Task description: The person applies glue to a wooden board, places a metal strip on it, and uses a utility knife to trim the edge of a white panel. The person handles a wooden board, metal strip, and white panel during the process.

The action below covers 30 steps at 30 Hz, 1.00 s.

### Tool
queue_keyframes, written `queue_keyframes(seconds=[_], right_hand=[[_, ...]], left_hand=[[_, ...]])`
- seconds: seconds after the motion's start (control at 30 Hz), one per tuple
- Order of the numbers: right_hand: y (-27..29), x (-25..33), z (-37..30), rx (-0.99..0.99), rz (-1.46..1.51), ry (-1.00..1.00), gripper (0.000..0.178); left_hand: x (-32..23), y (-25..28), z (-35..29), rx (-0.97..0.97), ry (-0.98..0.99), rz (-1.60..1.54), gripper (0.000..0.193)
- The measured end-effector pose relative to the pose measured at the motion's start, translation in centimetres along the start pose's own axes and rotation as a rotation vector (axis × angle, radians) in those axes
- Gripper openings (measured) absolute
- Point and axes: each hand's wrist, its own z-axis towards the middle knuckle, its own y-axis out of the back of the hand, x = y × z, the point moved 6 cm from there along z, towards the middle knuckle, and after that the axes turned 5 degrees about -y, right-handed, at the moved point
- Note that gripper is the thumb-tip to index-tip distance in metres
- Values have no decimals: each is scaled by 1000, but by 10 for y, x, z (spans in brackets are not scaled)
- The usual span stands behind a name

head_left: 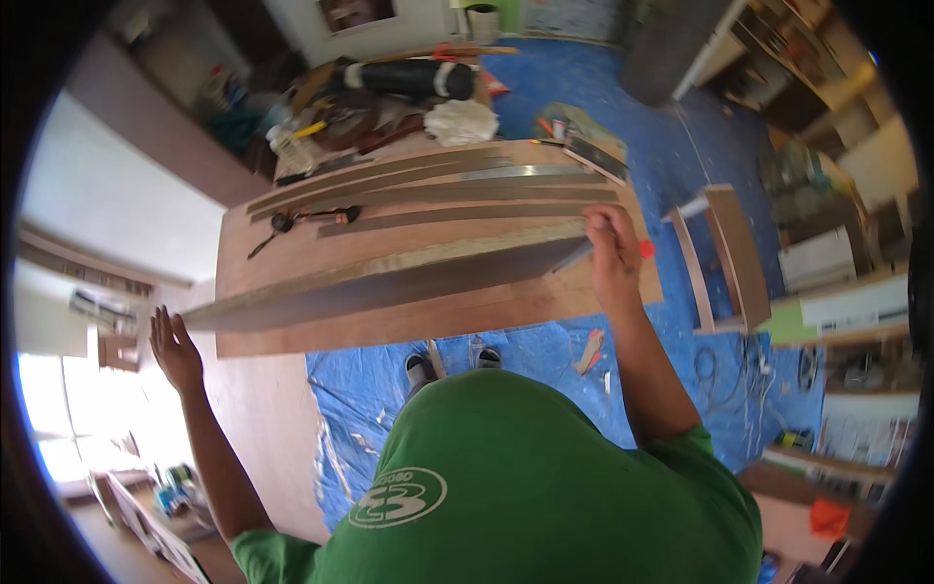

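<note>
A long grey-brown board (pixel 409 288) stands tilted on its edge across the worktable (pixel 243 345), its rough pale edge facing up. At the board's left end is my left hand (pixel 177 352), fingers stretched out and palm against the end. My right hand (pixel 613 255) grips the right end, fingers curled over its upper corner. Beyond the board lie several narrow strips (pixel 467 212) of similar colour. A black tool with a cord-like tail (pixel 284 222) rests among them; its kind is unclear. Near the table's far right corner lies a dark flat block (pixel 595 160).
A black roll (pixel 409 80), crumpled white plastic (pixel 461 123) and loose tools crowd the far side. A blue sheet (pixel 535 365) covers the floor around the table. To the right stands an open wooden frame (pixel 732 255). Shelving (pixel 817 58) fills the far right.
</note>
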Motion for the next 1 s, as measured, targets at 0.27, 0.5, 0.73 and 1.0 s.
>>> queue_keyframes(seconds=[0.27,0.5,0.73,1.0], right_hand=[[4,4,12,-78,28,-123,23],[-3,-13,19,-191,326,-127,32],[-4,-39,27,-61,409,-199,41],[-9,-43,38,-88,312,-136,51]], left_hand=[[-380,54,34,118,-833,-605,46],[-569,73,39,225,-1248,-806,43],[-604,62,50,349,-1307,-926,41],[-618,53,62,463,-1044,-1117,26]])
